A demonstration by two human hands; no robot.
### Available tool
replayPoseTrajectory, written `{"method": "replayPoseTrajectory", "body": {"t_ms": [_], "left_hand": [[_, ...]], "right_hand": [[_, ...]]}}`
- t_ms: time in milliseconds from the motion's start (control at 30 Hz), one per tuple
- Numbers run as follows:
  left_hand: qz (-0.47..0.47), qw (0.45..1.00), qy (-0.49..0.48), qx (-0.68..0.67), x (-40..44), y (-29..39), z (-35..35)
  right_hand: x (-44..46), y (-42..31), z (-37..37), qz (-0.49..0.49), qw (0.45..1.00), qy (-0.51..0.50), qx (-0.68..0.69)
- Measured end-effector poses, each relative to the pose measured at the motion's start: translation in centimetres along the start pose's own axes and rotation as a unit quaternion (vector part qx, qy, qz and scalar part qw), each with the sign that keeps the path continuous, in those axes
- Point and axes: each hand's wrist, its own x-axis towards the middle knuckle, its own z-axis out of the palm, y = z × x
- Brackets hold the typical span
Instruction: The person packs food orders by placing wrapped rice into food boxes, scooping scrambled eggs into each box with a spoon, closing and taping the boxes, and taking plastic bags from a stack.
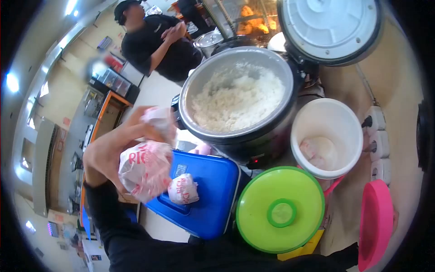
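Observation:
My left hand (102, 152) is raised at the left with its fingers wrapped round paper-wrapped rice packs. One rice pack (145, 167), white with red print, sits low in the grip, and another (159, 119) shows at the fingertips. Just beside them, a third wrapped pack (183, 189) rests on the blue cooler lid (213, 181). At the far right, a pink lid (376, 226) stands nearly edge-on, held by my right hand (395, 219), which is mostly hidden behind it. Near that lid is a white bucket (349, 156) with wrapped packs at its bottom.
An open rice cooker (188, 102) full of white rice (240, 99) stands ahead, its lid (333, 27) raised. A green round lid (253, 226) lies in front. Power sockets (378, 145) line the right wall. Another person (154, 45) stands at the back left, hands together.

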Motion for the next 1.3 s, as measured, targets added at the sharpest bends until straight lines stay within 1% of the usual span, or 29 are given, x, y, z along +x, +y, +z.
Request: {"method": "replayPoseTrajectory", "body": {"t_ms": [33,67,100,167,267,367,400,433,500,567,600,667,733,767,800,867,900,933,967,1000,1033,1067,1100,1167,1200,1300], "left_hand": [[-0.125,0.990,0.003,0.073,-2.8,0.1,0.5],[-0.245,0.959,0.004,0.144,-4.9,0.2,1.3],[-0.301,0.937,0.003,0.180,-6.2,-0.7,3.1],[-0.407,0.879,0.003,0.249,-8.4,-4.7,6.8],[-0.378,0.913,-0.033,0.147,-8.6,-8.1,9.7],[-0.253,0.964,-0.035,0.071,-7.8,-8.0,8.4],[-0.225,0.974,-0.021,0.030,-8.3,-8.7,8.0],[-0.229,0.973,-0.001,-0.032,-9.3,-10.4,8.1],[-0.268,0.951,0.033,-0.149,-9.6,-12.2,7.8],[-0.304,0.943,0.002,-0.135,-8.6,-11.8,5.9],[-0.304,0.951,-0.029,-0.049,-7.5,-11.3,4.7],[-0.305,0.941,-0.073,0.129,-6.2,-9.4,2.4],[-0.204,0.954,-0.078,0.205,0.9,-0.6,0.0],[-0.117,0.975,-0.069,0.174,4.4,1.0,0.1],[-0.031,0.988,-0.058,0.142,7.7,2.4,0.5],[0.039,0.975,-0.121,0.181,16.2,4.5,3.2],[0.173,0.947,-0.107,0.248,20.5,3.2,5.9],[0.208,0.945,-0.089,0.237,24.7,0.8,9.2],[0.195,0.940,-0.096,0.261,29.5,-1.7,13.6],[0.119,0.902,-0.200,0.362,34.5,-1.8,17.1],[0.128,0.883,-0.210,0.400,37.5,-4.5,20.6],[0.126,0.881,-0.207,0.406,38.8,-6.9,22.8],[0.123,0.880,-0.204,0.411,39.7,-8.5,24.5],[0.117,0.879,-0.262,0.381,40.7,-10.1,26.0],[0.113,0.877,-0.292,0.363,40.9,-10.5,26.5],[0.204,0.859,-0.302,0.360,41.1,-9.4,26.3]], "right_hand": [[0.0,0.0,0.2,0.001,1.000,0.009,-0.004],[-0.1,-0.1,0.5,0.003,1.000,0.013,-0.006],[-0.2,-0.2,0.9,0.004,1.000,0.018,-0.007],[-0.5,-0.4,1.6,0.005,0.999,0.030,-0.011],[-0.7,-0.5,2.1,0.007,0.999,0.041,-0.009],[-0.8,-0.6,1.8,0.014,0.999,0.051,-0.002],[-0.8,-0.7,1.5,0.015,0.998,0.055,0.004],[-0.8,-0.9,1.2,0.017,0.998,0.057,0.012],[-0.5,-1.2,0.6,0.022,0.997,0.058,0.042],[-0.3,-1.4,0.5,0.030,0.995,0.059,0.071],[-0.1,-1.5,0.6,0.027,0.995,0.050,0.077],[0.4,-1.4,0.8,0.003,0.998,0.009,0.066],[0.7,-1.6,1.2,-0.032,0.997,-0.033,0.056],[0.9,-1.6,1.4,-0.048,0.996,-0.053,0.060],[1.1,-1.3,1.1,-0.040,0.995,-0.049,0.077],[1.2,-0.7,0.3,-0.023,0.993,-0.052,0.102],[1.3,-0.5,-0.1,-0.016,0.992,-0.058,0.109],[1.2,-0.4,-0.6,-0.014,0.992,-0.073,0.106],[1.2,-0.3,-0.9,-0.026,0.992,-0.081,0.094],[1.2,-0.3,-1.1,-0.038,0.992,-0.090,0.083],[1.1,-0.4,-1.0,-0.061,0.992,-0.095,0.060],[1.1,-0.3,-0.9,-0.083,0.991,-0.099,0.037],[1.0,-0.1,-1.0,-0.088,0.989,-0.107,0.053],[0.9,0.2,-1.5,-0.096,0.984,-0.123,0.084],[0.9,0.2,-1.4,-0.099,0.986,-0.115,0.071],[0.7,-0.5,0.1,-0.104,0.989,-0.091,0.045]]}}
